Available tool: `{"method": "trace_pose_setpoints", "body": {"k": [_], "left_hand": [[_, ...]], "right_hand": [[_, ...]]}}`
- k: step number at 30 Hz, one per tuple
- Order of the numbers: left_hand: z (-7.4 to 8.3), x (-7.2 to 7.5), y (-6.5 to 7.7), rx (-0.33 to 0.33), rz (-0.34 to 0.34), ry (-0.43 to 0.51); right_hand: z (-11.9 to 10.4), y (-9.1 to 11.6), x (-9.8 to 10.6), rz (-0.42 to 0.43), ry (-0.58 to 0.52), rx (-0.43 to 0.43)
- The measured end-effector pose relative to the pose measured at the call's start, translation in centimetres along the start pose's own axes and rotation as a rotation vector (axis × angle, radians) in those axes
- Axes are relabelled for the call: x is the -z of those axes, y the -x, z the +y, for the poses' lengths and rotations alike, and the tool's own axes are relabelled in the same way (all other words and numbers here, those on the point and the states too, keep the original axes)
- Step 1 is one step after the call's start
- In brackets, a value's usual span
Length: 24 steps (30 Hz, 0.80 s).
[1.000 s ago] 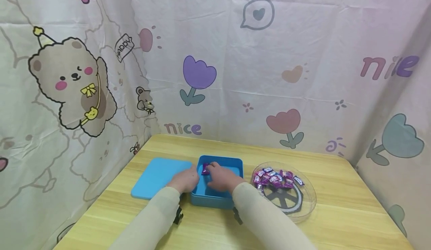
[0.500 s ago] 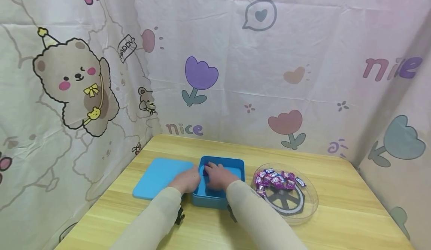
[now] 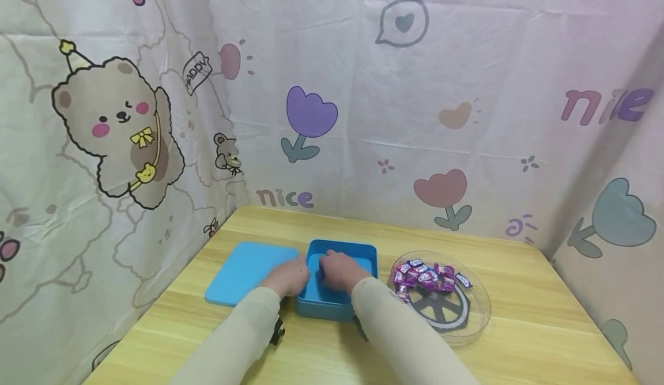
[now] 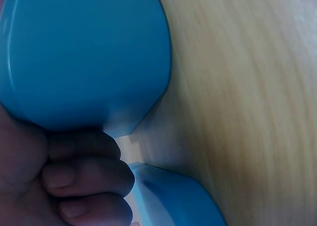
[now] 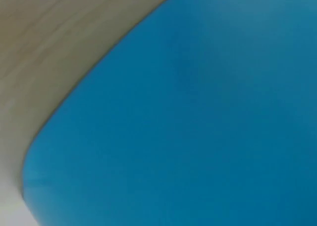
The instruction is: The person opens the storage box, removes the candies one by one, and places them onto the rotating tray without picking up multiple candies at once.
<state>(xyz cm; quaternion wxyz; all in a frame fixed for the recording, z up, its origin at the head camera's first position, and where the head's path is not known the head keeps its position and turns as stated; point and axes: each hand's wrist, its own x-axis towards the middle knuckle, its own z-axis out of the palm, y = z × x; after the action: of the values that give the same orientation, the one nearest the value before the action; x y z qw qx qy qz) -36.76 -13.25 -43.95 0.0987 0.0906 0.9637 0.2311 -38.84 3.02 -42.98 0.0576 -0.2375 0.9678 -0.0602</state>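
A blue rectangular box (image 3: 324, 311) stands lidless on the table. My left hand (image 3: 287, 276) grips its left wall. In the left wrist view, the curled fingers (image 4: 94, 176) lie against the box's outer side (image 4: 89, 57). My right hand (image 3: 341, 271) is down inside the box with its fingers curled. They pinch a purple-wrapped candy (image 3: 320, 268), of which only a dark sliver shows. The right wrist view holds just the box's outer wall (image 5: 163, 127), so that hand's fingers are hidden there.
Left of the box lies a flat light-blue lid (image 3: 244, 272), partly behind the left hand. To the right stands a clear round dish (image 3: 479, 319) with several purple, pink and blue wrapped candies (image 3: 427, 280). A printed cloth (image 3: 358, 114) hangs behind the wooden table (image 3: 529, 293).
The right hand's fingers have curled in around the purple candy, which lay against the box's left side before. The left hand has stayed on the box wall.
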Motion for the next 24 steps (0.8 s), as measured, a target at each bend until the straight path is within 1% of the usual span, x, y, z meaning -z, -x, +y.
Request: {"method": "trace_pose_setpoints", "body": {"k": [5,11,14,21,24], "left_hand": [[0.1,-0.1,0.1,0.028,-0.010,0.014],[0.3,0.2,0.2,0.008,-0.005,0.007],[0.3,0.3,0.2,0.014,-0.005,0.011],[0.2,0.2,0.3,0.001,0.003,0.004],[0.1,0.1,0.3,0.004,0.004,-0.005]], "right_hand": [[0.5,0.3,0.0,-0.014,0.022,-0.004],[1.0,1.2,0.4,-0.015,0.020,0.010],[1.1,1.6,0.5,-0.013,0.015,0.008],[1.6,1.9,-0.2,0.014,0.045,0.028],[1.9,2.3,-0.2,0.016,0.012,0.026]]}}
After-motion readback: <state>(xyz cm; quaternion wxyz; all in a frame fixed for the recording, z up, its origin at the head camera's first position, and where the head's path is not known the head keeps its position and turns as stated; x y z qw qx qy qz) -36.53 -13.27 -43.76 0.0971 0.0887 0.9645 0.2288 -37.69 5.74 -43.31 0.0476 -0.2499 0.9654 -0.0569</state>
